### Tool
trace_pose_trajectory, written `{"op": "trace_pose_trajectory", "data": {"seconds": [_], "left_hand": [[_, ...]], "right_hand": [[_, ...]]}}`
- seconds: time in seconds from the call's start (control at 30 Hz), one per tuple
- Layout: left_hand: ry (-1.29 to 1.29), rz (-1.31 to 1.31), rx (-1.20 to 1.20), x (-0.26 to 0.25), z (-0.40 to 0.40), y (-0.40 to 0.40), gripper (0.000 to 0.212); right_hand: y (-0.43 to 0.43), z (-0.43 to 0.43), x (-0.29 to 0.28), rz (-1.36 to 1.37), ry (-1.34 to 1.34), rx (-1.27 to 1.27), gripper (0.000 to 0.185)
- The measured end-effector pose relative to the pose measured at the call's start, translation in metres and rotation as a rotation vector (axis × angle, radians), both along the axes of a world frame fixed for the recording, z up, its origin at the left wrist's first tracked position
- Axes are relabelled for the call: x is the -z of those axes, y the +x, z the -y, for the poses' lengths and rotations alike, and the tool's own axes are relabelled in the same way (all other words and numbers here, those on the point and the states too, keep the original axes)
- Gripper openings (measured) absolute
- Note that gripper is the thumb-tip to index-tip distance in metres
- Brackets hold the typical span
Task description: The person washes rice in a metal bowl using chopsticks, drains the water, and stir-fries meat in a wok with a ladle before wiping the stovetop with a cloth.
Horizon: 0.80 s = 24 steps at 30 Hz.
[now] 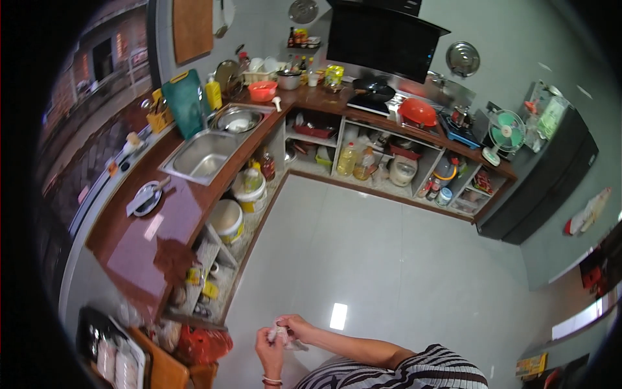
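At the bottom of the head view my left hand (269, 344), with bracelets at its wrist, pinches one side of a small crumpled pinkish-white item (280, 333). The opposite side is in the fingers of my right hand (297, 328), whose forearm comes in from the right. It looks like thin plastic or cloth; which one I cannot tell. Both hands are close together, above the pale tiled floor (359, 253). A red plastic bag (204, 344) lies to the left of them.
An L-shaped brown counter (272, 121) holds a steel sink (201, 158), a knife on a plate (147, 198), a wok (374, 90) and a red basin (418, 113). Buckets (250, 192) and oil bottles stand on the shelves below. At right are a fan (505, 131) and a black refrigerator (539, 180).
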State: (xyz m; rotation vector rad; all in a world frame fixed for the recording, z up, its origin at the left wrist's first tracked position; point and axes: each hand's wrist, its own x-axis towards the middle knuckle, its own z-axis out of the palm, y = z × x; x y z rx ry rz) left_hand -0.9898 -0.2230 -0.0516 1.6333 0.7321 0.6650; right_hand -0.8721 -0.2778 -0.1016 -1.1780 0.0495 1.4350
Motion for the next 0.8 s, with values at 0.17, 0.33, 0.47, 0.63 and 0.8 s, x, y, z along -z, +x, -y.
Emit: {"op": "trace_pose_trajectory", "data": {"seconds": [0.17,0.33,0.47,0.63,0.8], "left_hand": [[0.411,-0.029,0.225,-0.032,-0.056,0.048,0.031],[-0.001,-0.015,0.413,-0.005,-0.148,0.082,0.019],[-0.311,0.041,0.381,0.003,-0.195,0.121,0.017],[-0.434,0.035,0.270,0.019,-0.242,0.168,0.023],[-0.213,0.051,0.224,-0.022,-0.277,0.218,0.016]], "right_hand": [[0.039,-0.037,-0.042,-0.070,-0.055,0.328,0.029],[0.073,-0.075,-0.065,0.414,-0.067,0.181,0.033],[0.113,-0.085,-0.053,1.020,-0.261,0.273,0.032],[0.161,-0.078,-0.047,0.910,-0.509,0.088,0.032],[0.221,-0.084,0.009,1.047,-0.477,-0.289,0.033]]}}
